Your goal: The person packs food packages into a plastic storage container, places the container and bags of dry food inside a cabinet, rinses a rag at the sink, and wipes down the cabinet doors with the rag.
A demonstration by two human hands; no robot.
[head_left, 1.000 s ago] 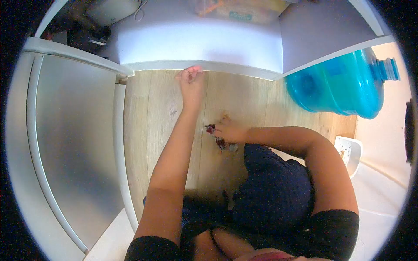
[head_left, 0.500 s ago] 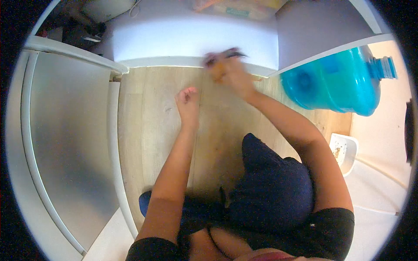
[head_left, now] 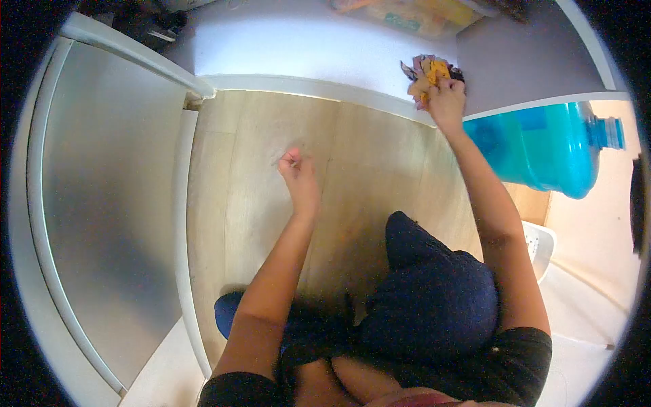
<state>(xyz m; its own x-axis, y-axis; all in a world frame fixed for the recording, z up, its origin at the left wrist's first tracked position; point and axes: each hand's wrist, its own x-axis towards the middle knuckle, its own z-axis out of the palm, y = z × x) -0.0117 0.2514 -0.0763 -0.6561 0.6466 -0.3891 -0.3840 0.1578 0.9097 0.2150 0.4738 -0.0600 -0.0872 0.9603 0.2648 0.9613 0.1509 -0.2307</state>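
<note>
A crumpled multicoloured cloth (head_left: 432, 76), yellow, pink and dark, is bunched under the fingers of my right hand (head_left: 448, 103). It lies at the right end of the white shelf bottom (head_left: 305, 51), by the side panel and front edge. My left hand (head_left: 298, 173) hovers above the wood-look floor (head_left: 264, 203) near the middle of the view, its fingers curled together. Whether anything small is between those fingers is too blurred to tell.
A blue water bottle (head_left: 536, 146) lies on its side at the right, with a white perforated basket (head_left: 540, 247) below it. A frosted panel door (head_left: 115, 203) stands at the left. Plastic-wrapped items (head_left: 407, 17) sit at the back of the shelf.
My right hand has carried the cloth from the floor up to the shelf's edge, then rightward to its right corner. My left hand has moved down, away from the shelf edge, still curled.
</note>
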